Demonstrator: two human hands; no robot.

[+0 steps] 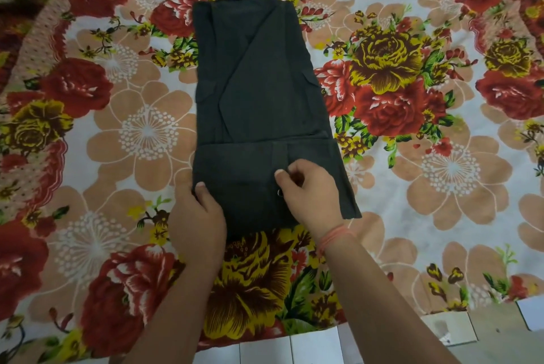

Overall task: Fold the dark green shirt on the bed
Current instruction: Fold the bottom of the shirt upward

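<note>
The dark green shirt [259, 84] lies flat in the middle of the bed, on a bed sheet [132, 128] with big red, yellow and peach flowers. It is already folded to a long narrow rectangle. Its long axis runs straight away from the person, with the collar end at the far side and the bottom end at the near side. The two sides are folded inward and cross over each other in a slanted line along the middle. The near end is turned up over the body and makes a band across the width. One corner of this band sticks out a little toward the right. Both hands are at this near end. The left hand [197, 213] holds the near left corner, with the thumb on top of the cloth and the other fingers hidden under the edge. The right hand [309, 193] rests on the band, right of the middle, with its fingers curled and pinching the cloth beside a small button [279, 193]. On the right wrist is a thin orange bracelet [335, 235]. At the near edge of the bed a tiled floor [456, 331] shows.
</note>
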